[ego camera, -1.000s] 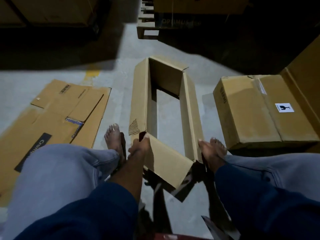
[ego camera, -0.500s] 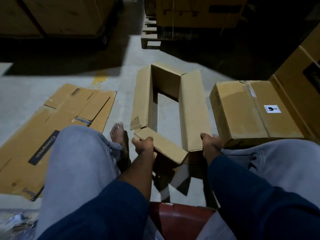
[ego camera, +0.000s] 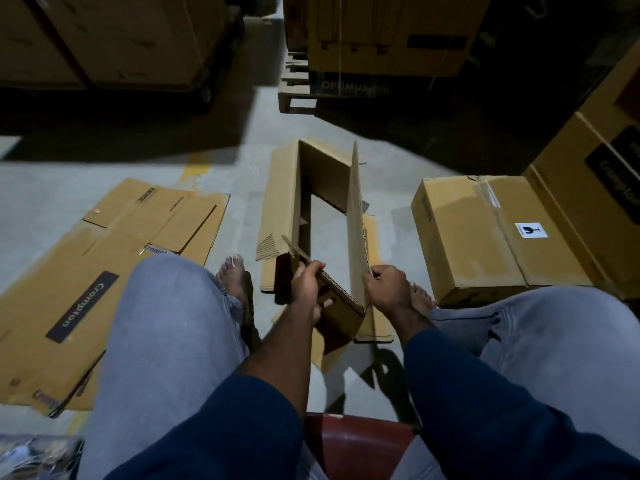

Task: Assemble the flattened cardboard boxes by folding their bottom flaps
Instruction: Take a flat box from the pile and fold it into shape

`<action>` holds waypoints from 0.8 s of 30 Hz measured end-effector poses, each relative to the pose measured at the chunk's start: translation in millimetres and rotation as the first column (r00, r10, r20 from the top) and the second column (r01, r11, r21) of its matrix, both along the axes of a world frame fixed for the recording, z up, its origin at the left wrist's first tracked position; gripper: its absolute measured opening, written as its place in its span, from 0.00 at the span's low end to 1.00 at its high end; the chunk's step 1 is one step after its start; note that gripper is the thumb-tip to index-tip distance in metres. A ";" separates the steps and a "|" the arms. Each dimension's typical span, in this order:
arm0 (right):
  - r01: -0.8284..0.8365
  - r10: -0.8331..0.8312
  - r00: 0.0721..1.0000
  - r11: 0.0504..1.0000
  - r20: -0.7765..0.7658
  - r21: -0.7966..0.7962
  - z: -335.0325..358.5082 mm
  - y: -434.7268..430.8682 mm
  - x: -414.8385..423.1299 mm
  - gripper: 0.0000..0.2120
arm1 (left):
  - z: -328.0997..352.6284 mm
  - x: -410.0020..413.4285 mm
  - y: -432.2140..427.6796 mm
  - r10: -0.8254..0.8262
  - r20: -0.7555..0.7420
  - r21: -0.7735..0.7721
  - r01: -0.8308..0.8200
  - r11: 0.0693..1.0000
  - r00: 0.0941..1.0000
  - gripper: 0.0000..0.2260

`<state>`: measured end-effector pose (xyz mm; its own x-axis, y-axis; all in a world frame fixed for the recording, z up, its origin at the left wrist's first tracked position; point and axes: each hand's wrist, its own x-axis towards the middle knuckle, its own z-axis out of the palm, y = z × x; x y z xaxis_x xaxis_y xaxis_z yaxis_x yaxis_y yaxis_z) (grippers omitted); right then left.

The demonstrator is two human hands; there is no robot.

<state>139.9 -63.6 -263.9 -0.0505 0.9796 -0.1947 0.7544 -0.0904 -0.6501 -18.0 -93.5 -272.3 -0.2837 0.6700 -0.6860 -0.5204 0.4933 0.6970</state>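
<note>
Left grip: left hand (ego camera: 306, 289) curled round the near short flap (ego camera: 341, 301) of the open box (ego camera: 280, 195).
Right grip: right hand (ego camera: 388, 289) pinching the near end of the long flap (ego camera: 355, 220), which stands on edge.
Box: on the floor (ego camera: 104, 168), between the bare feet.
Left side: flattened boxes (ego camera: 69, 271).
Right side: taped box (ego camera: 478, 237).
</note>
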 end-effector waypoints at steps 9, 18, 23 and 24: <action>-0.073 0.012 0.915 0.988 -0.403 -0.136 3.5 -9.8 -17.9 0.16 | 28.1 6.9 19.3 -0.312 -0.255 0.095 0.345 0.934 0.915 0.22; 0.070 -0.145 0.956 0.956 -0.254 -0.285 1.0 8.3 -35.7 0.10 | -0.2 -0.2 7.9 -0.304 -0.014 -0.009 0.304 0.953 0.952 0.26; 0.035 -0.146 0.939 0.941 -0.312 -0.336 2.9 28.6 -40.6 0.08 | -14.4 -17.6 20.3 -0.171 -0.042 -0.081 0.167 0.983 0.984 0.22; 0.010 -0.117 0.945 0.944 -0.306 -0.329 2.0 34.4 -41.7 0.08 | -16.3 -22.4 25.1 -0.163 -0.028 -0.083 0.160 0.984 0.986 0.21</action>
<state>98.3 -29.2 -261.9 -0.1018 0.8709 -0.4808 0.4990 -0.3734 -0.7820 -40.4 -68.4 -288.6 -0.2003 0.6520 -0.7313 -0.4056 0.6242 0.6677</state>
